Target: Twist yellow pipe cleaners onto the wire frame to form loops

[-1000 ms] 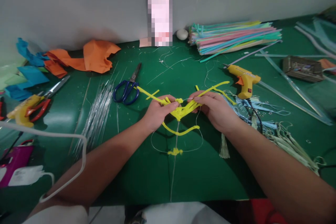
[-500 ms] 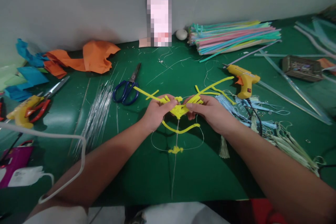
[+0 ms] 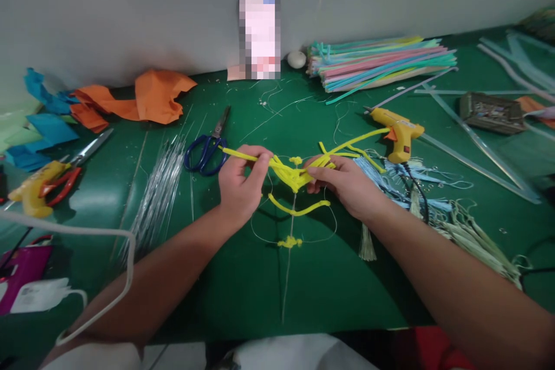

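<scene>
A bundle of yellow pipe cleaners (image 3: 295, 175) is knotted round a thin wire frame (image 3: 293, 231) over the green table. My left hand (image 3: 240, 185) is closed, pinching one yellow strand that sticks out to the left. My right hand (image 3: 342, 182) is closed on the right side of the bundle, from which several strands fan out toward the yellow glue gun (image 3: 396, 129). A loose curved strand hangs below the knot, and a small yellow twist (image 3: 289, 241) sits lower on the wire.
Blue-handled scissors (image 3: 208, 147) lie left of my hands beside a spread of thin wires (image 3: 160, 191). Coloured pipe cleaners (image 3: 381, 60) are stacked at the back. Orange and blue paper (image 3: 130, 95), another glue gun with red scissors (image 3: 41, 182), tassels (image 3: 455, 214) and a white cable (image 3: 87, 231) surround the spot.
My left hand has slid left along a yellow strand, away from the knot, pulling it out. My right hand stays on the bundle, shifted slightly left.
</scene>
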